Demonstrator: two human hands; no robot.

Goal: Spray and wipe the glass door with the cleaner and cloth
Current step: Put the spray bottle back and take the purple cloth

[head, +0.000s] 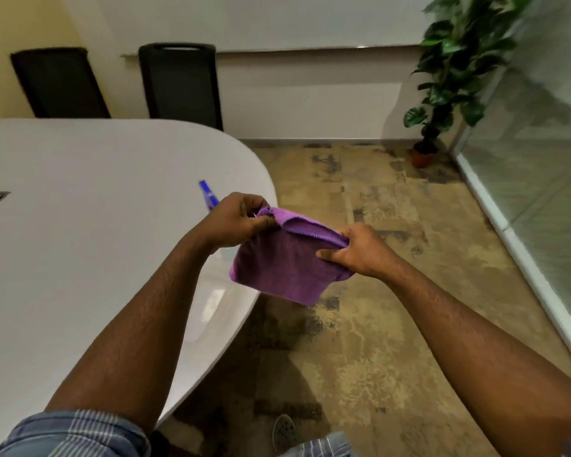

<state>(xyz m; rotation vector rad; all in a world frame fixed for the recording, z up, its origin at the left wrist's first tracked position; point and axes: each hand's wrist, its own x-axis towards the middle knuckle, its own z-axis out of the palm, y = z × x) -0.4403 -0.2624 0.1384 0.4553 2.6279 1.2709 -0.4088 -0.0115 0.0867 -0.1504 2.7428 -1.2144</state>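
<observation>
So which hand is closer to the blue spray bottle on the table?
Left. The left hand overlaps the spray bottle, gripping one cloth corner; the right hand grips the far corner, off the table.

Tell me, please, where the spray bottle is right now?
The spray bottle stands on the white table near its rounded edge, mostly hidden behind the left hand holding the purple cloth.

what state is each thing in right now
purple cloth: folded, held in the air by its top edge
left hand: fingers pinched on the cloth's left corner
right hand: gripping its right corner
spray bottle: on the white table, mostly hidden behind the left hand
glass door: shut, untouched
</observation>
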